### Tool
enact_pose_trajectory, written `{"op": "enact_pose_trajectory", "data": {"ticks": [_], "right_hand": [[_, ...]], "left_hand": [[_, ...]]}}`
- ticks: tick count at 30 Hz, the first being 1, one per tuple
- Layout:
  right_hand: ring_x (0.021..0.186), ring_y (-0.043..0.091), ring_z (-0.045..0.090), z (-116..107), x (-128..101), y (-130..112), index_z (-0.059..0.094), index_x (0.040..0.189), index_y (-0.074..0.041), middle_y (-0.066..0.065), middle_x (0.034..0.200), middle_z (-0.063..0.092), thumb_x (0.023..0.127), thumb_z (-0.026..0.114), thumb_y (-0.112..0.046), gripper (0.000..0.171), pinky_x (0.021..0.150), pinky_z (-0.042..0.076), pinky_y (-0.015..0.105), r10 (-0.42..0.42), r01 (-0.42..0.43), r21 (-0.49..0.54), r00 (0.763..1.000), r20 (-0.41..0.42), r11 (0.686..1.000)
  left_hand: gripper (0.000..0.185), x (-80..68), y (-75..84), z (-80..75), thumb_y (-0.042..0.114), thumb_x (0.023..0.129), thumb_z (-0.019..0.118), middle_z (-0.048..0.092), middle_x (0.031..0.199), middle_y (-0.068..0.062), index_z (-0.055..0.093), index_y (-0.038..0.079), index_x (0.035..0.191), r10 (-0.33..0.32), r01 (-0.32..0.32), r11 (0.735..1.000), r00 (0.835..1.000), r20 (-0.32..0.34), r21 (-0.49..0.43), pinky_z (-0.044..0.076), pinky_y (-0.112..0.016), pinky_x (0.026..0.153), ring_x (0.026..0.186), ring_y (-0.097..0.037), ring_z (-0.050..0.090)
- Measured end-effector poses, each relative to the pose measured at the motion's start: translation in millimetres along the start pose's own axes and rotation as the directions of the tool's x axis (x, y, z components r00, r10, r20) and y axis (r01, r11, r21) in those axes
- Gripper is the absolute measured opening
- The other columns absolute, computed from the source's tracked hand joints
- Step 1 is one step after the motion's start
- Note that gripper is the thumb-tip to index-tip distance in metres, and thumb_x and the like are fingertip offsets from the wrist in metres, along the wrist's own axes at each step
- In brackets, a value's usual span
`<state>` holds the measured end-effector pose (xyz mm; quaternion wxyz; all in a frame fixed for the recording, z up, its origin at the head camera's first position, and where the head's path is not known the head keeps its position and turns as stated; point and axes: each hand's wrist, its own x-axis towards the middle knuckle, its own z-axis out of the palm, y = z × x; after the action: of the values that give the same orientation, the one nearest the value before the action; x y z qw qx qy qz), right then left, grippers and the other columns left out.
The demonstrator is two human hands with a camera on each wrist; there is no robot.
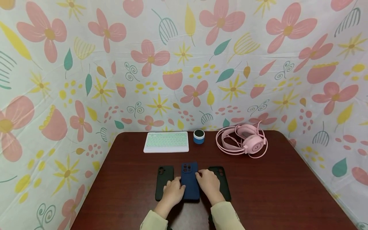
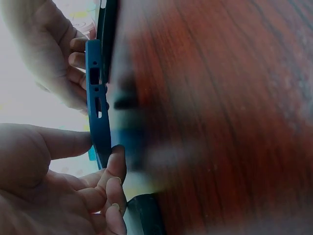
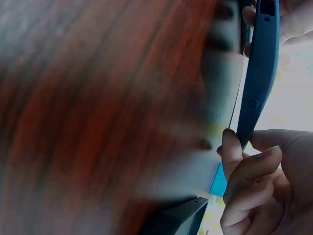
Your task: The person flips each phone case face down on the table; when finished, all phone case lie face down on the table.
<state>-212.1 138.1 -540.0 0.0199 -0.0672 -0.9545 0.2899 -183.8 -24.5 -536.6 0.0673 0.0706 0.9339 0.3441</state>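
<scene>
A dark blue phone case (image 1: 189,180) lies in the middle of three cases on the dark red table (image 1: 273,191). My left hand (image 1: 179,189) pinches its left edge and my right hand (image 1: 202,177) pinches its right edge. In the left wrist view the blue phone case (image 2: 98,107) is seen edge-on, lifted off the wood, between the thumb and fingers of my left hand (image 2: 102,154). The right wrist view shows the same blue phone case (image 3: 259,78) gripped by my right hand (image 3: 244,142).
A black case (image 1: 164,179) lies left of the blue one and another dark case (image 1: 225,185) lies partly under my right hand. At the back stand a white keyboard (image 1: 166,141), a small blue speaker (image 1: 199,136) and pink headphones (image 1: 244,142). Floral cloth walls surround the table.
</scene>
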Motion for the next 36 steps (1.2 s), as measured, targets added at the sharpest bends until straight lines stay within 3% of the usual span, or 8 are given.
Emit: {"op": "enact_pose_trajectory", "data": {"ticks": [8,18,25,29,33,36], "right_hand": [[0.051,0.013,0.055,0,-1,0,0.072,0.115,-0.01,0.008,0.096,0.071,0.092,0.066,-0.029,0.031,0.042,0.039,0.033,0.022,-0.022,-0.011,1.0,0.001,1.0],[0.051,0.013,0.055,-1,-3,-1,0.074,0.112,-0.011,0.007,0.092,0.071,0.088,0.071,-0.028,0.029,0.041,0.041,0.032,0.037,-0.037,-0.032,0.999,-0.015,0.999],[0.051,0.012,0.054,-3,-4,1,0.074,0.112,-0.013,0.006,0.092,0.071,0.087,0.073,-0.03,0.03,0.042,0.041,0.033,0.04,-0.04,-0.042,0.999,-0.012,0.998],[0.05,0.013,0.054,-4,-5,2,0.073,0.113,-0.013,0.005,0.09,0.071,0.087,0.073,-0.03,0.031,0.042,0.041,0.033,0.039,-0.039,-0.03,0.999,0.001,0.999],[0.05,0.012,0.052,-9,-6,5,0.073,0.113,-0.015,0.001,0.085,0.069,0.088,0.071,-0.031,0.03,0.042,0.04,0.032,0.025,-0.024,-0.02,1.0,0.017,1.0],[0.049,0.012,0.05,-17,-7,9,0.073,0.112,-0.015,-0.001,0.083,0.068,0.089,0.07,-0.03,0.028,0.042,0.039,0.032,0.002,-0.002,-0.006,1.0,-0.005,1.0]], "left_hand": [[0.042,-2.3,3.5,3.7,0.021,0.094,0.064,0.064,0.114,-0.014,0.057,-0.001,0.128,0.016,-0.013,0.996,0.999,-0.039,0.091,0.038,-0.049,0.078,0.097,-0.032,0.051],[0.043,-1.6,8.8,9.9,0.026,0.092,0.066,0.059,0.112,-0.016,0.06,-0.002,0.124,0.018,-0.004,0.979,0.998,-0.065,0.204,0.039,-0.049,0.076,0.094,-0.032,0.05],[0.044,-1.2,6.8,12.2,0.03,0.092,0.066,0.057,0.106,-0.015,0.061,-0.002,0.123,0.001,0.01,0.979,0.999,-0.054,0.204,0.038,-0.048,0.074,0.09,-0.03,0.049],[0.048,0.3,7.0,10.3,0.033,0.092,0.064,0.057,0.106,-0.015,0.06,-0.002,0.125,-0.018,0.02,0.979,1.0,-0.012,0.204,0.037,-0.049,0.074,0.089,-0.031,0.049],[0.051,2.7,9.0,4.4,0.036,0.094,0.062,0.057,0.112,-0.017,0.058,-0.002,0.128,-0.035,0.029,0.98,0.999,0.029,0.196,0.036,-0.053,0.08,0.098,-0.035,0.049],[0.053,3.0,12.1,0.7,0.036,0.094,0.061,0.057,0.115,-0.019,0.057,-0.002,0.13,-0.02,0.018,0.98,1.0,0.007,0.198,0.035,-0.055,0.084,0.103,-0.037,0.048]]}}
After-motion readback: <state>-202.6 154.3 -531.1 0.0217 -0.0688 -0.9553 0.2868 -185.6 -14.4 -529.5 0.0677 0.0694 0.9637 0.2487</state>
